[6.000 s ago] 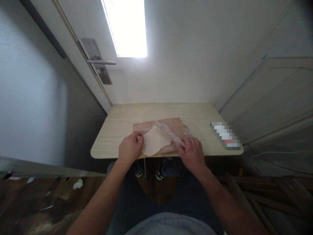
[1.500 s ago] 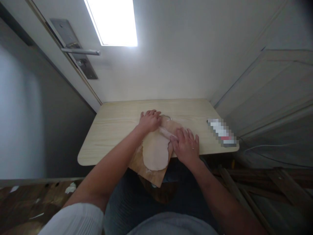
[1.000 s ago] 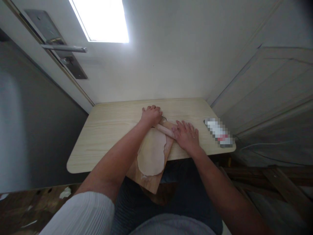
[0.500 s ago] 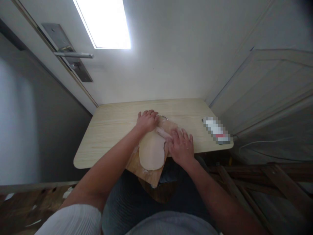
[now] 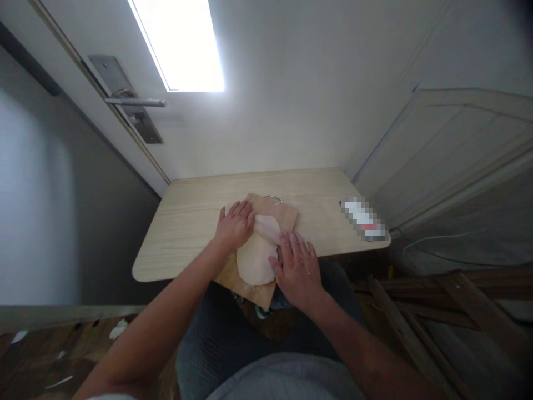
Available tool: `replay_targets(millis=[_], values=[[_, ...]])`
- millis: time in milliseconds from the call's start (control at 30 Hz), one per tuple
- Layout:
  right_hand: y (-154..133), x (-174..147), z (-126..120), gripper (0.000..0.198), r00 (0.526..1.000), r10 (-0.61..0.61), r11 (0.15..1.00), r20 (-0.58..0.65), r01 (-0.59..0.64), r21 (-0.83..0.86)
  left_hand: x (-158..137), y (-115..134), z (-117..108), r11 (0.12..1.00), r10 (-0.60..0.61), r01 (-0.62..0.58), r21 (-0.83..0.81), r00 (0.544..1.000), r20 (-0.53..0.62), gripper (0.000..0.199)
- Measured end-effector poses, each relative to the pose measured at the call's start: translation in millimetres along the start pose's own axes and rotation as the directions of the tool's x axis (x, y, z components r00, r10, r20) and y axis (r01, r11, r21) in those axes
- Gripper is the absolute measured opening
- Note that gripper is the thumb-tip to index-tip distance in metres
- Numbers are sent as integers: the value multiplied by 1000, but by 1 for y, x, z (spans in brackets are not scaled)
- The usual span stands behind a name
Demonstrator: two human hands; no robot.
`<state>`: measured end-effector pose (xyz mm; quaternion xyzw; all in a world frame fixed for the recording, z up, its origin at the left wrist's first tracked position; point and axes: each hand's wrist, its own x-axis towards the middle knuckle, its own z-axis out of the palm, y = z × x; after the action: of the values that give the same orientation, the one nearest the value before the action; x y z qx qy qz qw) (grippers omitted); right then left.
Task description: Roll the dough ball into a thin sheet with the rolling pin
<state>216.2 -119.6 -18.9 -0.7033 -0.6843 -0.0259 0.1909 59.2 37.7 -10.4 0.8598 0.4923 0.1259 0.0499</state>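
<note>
A flattened sheet of dough (image 5: 255, 264) lies on a wooden cutting board (image 5: 239, 280), with its far edge showing beyond a short, pale rolling pin (image 5: 267, 229). The pin slants across the dough, and its two ends disappear under my hands. My left hand (image 5: 235, 225) covers the left end, fingers curved over it. Over the right end lies my right hand (image 5: 297, 272), its fingers pointing forward and its thumb close to the dough's right edge. Flour dusts the board.
The board overhangs the near edge of a light wooden table (image 5: 187, 222) above my lap. A metal ring handle (image 5: 275, 198) shows at its far end. A blurred-out phone-shaped item (image 5: 363, 218) lies at the right. Behind stands a white door with a metal handle (image 5: 139, 102).
Both hands and the rolling pin have come back toward me over the dough. More of the board's far end and the dough's far edge now shows. The camera view has shifted slightly.
</note>
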Motion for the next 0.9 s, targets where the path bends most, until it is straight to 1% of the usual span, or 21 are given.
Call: replay_targets(millis=[133, 233, 300, 367, 433, 467, 567, 700, 767, 900], values=[[7, 7, -3, 50, 1000, -6, 999, 15, 5, 46, -10, 2, -4, 999, -46, 46, -5, 999, -6, 51], [17, 19, -4, 40, 999, -10, 995, 32, 7, 96, -22, 8, -7, 990, -134, 131, -43, 990, -52, 48], [25, 27, -6, 32, 999, -15, 991, 40, 9, 131, -35, 14, -6, 974, -217, 206, -90, 967, -133, 48], [30, 33, -7, 26, 999, -20, 987, 45, 13, 158, -49, 19, -4, 953, -293, 263, -150, 928, -231, 49], [34, 37, -8, 23, 998, -30, 985, 48, 21, 170, -62, 20, 0, 935, -335, 280, -220, 898, -284, 48], [35, 38, -8, 23, 998, -33, 985, 49, 24, 173, -66, 19, 2, 927, -344, 274, -256, 894, -288, 47], [40, 42, -5, 20, 997, -49, 977, 57, 36, 212, -69, 12, 5, 906, -339, 236, -352, 902, -268, 44], [51, 50, 2, 21, 998, -51, 952, 46, 34, 305, -58, 0, 9, 886, -328, 218, -409, 918, -223, 47], [59, 53, 6, 22, 999, -20, 943, 32, 8, 333, -51, -4, 11, 888, -300, 199, -416, 934, -194, 49], [70, 51, 12, 24, 996, 91, 931, -9, -82, 356, -30, -12, 16, 903, -182, 118, -412, 976, -119, 50]])
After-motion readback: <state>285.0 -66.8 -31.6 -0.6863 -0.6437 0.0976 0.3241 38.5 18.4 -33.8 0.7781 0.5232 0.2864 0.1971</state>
